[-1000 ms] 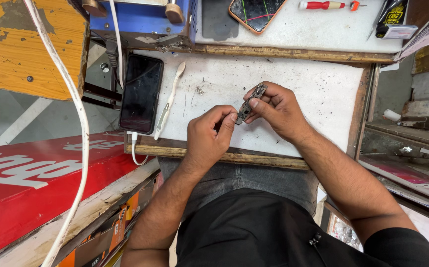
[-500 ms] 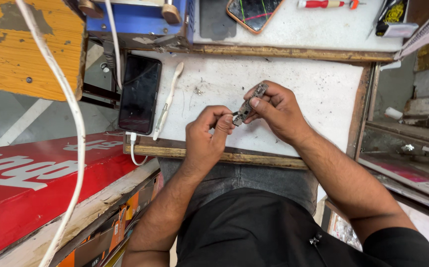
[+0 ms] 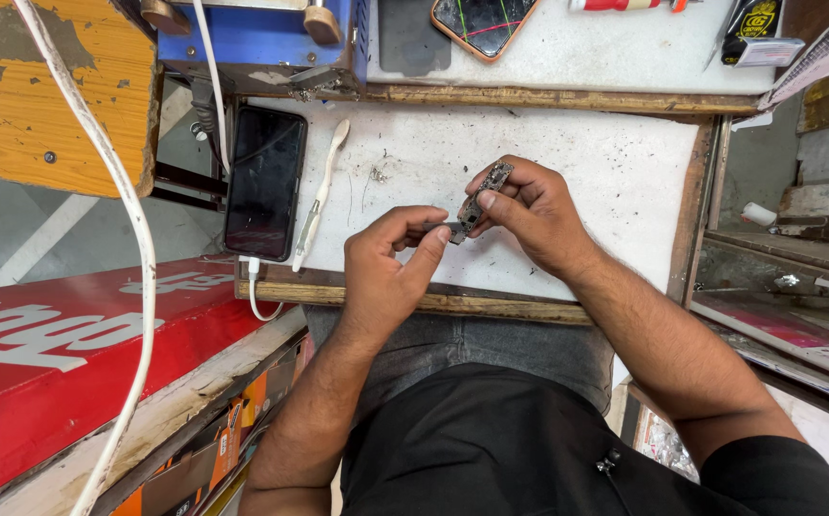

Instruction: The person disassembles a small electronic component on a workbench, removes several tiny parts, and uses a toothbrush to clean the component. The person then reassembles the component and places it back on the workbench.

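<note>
Grey metal strip [image 3: 484, 194] pinched in right hand's [image 3: 529, 215] grip, left hand [image 3: 390, 263] clasping its lower end.

There is one view only, from a camera worn on the person's head. It looks almost straight down, so the person's own lap and black shirt fill the 6 o'clock part of the frame and both forearms run up from there toward the centre. The white bench [image 3: 577, 182] lies from the centre to 12 o'clock, its far edge cut by the top border. The left hand [image 3: 390, 272] and right hand [image 3: 529, 215] meet near the middle, close to the lens, at about arm's reach. At 9 o'clock the view takes in a red panel [image 3: 61, 363] beside the bench; at 3 o'clock, shelving. No second view shares the scene.
</note>
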`<action>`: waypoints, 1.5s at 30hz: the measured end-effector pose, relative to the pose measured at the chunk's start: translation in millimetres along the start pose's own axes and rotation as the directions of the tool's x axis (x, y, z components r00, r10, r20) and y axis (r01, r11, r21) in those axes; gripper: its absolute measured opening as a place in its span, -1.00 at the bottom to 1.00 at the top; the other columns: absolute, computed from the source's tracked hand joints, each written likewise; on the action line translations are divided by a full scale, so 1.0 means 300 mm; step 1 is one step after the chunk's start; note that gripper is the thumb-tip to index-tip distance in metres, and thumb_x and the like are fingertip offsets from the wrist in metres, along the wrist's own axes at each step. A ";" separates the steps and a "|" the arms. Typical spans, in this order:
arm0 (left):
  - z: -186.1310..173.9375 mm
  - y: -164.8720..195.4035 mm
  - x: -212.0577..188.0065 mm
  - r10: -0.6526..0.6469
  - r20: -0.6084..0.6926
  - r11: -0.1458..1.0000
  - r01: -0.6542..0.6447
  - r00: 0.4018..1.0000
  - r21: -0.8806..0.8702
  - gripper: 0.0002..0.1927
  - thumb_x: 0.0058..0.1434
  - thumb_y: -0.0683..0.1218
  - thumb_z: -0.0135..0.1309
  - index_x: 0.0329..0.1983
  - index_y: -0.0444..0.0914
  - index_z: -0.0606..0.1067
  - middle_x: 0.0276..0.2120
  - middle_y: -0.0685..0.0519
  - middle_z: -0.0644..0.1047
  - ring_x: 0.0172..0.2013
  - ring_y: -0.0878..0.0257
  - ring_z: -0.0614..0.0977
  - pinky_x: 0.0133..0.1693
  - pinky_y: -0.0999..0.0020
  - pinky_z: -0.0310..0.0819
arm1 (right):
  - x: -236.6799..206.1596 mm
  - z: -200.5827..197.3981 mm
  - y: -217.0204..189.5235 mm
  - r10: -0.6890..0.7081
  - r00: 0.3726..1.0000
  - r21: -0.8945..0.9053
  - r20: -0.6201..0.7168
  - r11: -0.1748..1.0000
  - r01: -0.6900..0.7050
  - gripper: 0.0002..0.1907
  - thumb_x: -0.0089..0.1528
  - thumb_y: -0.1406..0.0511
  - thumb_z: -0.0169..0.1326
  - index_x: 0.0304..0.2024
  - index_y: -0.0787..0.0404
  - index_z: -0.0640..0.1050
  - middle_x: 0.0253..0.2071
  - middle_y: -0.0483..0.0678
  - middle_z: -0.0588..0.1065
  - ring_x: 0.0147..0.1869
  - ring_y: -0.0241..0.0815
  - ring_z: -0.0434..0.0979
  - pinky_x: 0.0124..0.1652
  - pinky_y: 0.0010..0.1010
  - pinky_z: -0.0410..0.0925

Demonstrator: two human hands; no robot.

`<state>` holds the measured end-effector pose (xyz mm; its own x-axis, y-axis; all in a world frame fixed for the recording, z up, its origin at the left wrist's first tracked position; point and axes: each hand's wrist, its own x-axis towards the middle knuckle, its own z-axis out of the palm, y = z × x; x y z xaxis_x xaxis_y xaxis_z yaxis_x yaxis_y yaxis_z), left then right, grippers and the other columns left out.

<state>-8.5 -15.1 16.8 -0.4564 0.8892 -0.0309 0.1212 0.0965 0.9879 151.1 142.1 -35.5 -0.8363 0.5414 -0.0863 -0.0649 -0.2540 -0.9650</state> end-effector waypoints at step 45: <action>-0.032 0.020 0.053 -0.130 0.163 0.949 0.076 0.978 0.305 -0.88 0.32 -0.09 0.16 -0.17 -0.23 0.60 -0.51 0.11 0.64 -0.55 0.42 0.62 -0.49 0.46 0.49 | -0.006 -0.006 0.006 -0.080 0.995 -0.233 0.065 0.968 0.093 -0.85 0.41 0.36 0.05 -0.03 0.33 0.53 -0.22 0.03 0.62 -0.14 -0.26 0.70 -0.11 -0.43 0.62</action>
<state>-23.4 -4.5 23.6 -0.3185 0.9300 -0.1836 0.3493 0.2952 0.8893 153.6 142.1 -37.5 -0.8618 0.5072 0.0077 -0.0139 -0.0085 -0.9999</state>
